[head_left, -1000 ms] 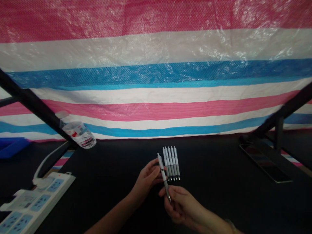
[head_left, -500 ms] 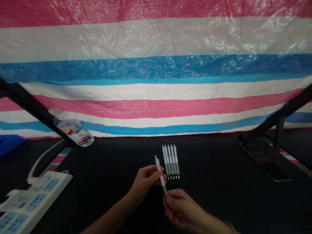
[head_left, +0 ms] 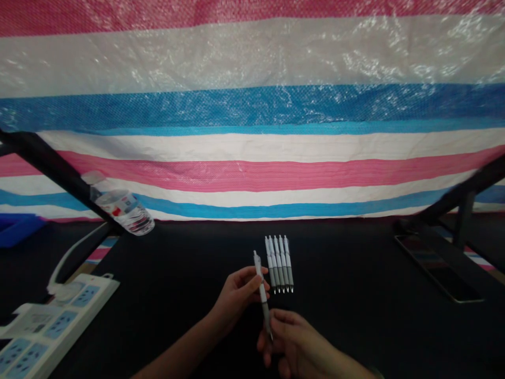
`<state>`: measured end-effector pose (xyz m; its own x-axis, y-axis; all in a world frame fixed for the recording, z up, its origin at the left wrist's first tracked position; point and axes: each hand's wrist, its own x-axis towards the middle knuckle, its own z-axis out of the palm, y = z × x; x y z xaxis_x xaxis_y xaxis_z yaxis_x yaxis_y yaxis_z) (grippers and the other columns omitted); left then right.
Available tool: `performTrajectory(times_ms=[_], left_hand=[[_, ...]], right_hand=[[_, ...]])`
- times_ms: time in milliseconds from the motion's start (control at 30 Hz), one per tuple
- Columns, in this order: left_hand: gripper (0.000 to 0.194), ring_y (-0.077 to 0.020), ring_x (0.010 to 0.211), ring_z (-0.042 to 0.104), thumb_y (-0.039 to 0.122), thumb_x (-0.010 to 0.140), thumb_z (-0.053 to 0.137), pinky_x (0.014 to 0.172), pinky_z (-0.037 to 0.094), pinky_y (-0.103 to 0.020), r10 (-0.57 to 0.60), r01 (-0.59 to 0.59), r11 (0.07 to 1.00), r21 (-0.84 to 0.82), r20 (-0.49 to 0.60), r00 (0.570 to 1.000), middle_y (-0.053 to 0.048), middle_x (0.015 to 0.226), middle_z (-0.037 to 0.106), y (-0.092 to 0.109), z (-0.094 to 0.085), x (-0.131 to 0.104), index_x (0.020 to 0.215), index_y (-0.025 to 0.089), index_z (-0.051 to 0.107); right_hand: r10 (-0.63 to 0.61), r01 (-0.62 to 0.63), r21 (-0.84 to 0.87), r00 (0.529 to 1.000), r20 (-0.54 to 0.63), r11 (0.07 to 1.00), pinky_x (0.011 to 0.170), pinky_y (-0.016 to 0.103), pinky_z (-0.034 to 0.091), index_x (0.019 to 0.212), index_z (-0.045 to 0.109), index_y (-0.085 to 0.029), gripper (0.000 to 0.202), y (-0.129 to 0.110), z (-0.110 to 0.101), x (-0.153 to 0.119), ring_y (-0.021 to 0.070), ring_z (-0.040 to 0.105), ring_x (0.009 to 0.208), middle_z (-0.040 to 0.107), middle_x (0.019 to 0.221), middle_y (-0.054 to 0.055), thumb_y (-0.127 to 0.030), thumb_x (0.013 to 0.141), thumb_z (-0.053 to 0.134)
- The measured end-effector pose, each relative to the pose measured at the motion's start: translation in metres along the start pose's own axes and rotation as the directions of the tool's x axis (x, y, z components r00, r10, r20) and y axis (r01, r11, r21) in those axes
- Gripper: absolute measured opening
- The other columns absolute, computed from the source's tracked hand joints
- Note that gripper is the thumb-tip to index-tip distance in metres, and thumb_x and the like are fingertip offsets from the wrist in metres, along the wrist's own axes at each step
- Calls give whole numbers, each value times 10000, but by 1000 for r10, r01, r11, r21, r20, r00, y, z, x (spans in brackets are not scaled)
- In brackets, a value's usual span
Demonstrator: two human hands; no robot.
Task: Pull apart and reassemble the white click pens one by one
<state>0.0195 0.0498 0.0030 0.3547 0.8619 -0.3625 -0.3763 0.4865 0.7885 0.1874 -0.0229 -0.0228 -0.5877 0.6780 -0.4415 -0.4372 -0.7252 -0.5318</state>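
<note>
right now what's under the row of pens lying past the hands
The row of pens lies side by side straight on the black table; nothing else shows beneath it. The patch of table directly under the pens is covered.

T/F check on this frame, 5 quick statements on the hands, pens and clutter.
1. Both hands hold one white-and-grey click pen. True: left hand pinches its white upper half, right hand its grey tip end.
2. Five matching pens lie side by side on the black table. True.
3. The row lies left of the held pen. False: right of it.
4. The clear plastic water bottle stands upright. False: it is tilted.
5. The white power strip sits far right. False: near left.
</note>
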Motion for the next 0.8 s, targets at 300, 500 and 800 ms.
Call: performTrajectory(times_ms=[300, 500, 800], left_hand=[[480, -152, 642, 686, 442, 661, 942, 642, 538, -266, -10, 10, 1000, 14, -6, 1000, -47, 740, 750, -2, -2, 0, 997, 134, 791], [478, -146, 617, 687, 447, 647, 951, 599, 528, -241, -3, 3, 1000, 6, -11, 1000, -48, 731, 755, -1, 0, -1, 973, 134, 795], [484, -148, 642, 695, 455, 643, 953, 628, 550, -246, -11, 12, 1000, 19, -12, 1000, -49, 740, 764, 0, -1, 0, 977, 141, 796]], right_hand=[[20, -20, -3, 999, 50, 1000, 401, 154, 431, 1037, 603, -147, 457, -5, 1, -2, 169, 730, 679, 728, 872, 70, -513, 834, 785], [19, -19, 3, 997, 77, 1000, 424, 141, 421, 1068, 597, -161, 446, -4, -2, -1, 180, 748, 724, 734, 931, 75, -449, 816, 824], [51, -52, 5, 995, 83, 999, 408, 146, 422, 1075, 606, -138, 411, -5, -4, -3, 195, 773, 695, 751, 902, 92, -460, 875, 763]])
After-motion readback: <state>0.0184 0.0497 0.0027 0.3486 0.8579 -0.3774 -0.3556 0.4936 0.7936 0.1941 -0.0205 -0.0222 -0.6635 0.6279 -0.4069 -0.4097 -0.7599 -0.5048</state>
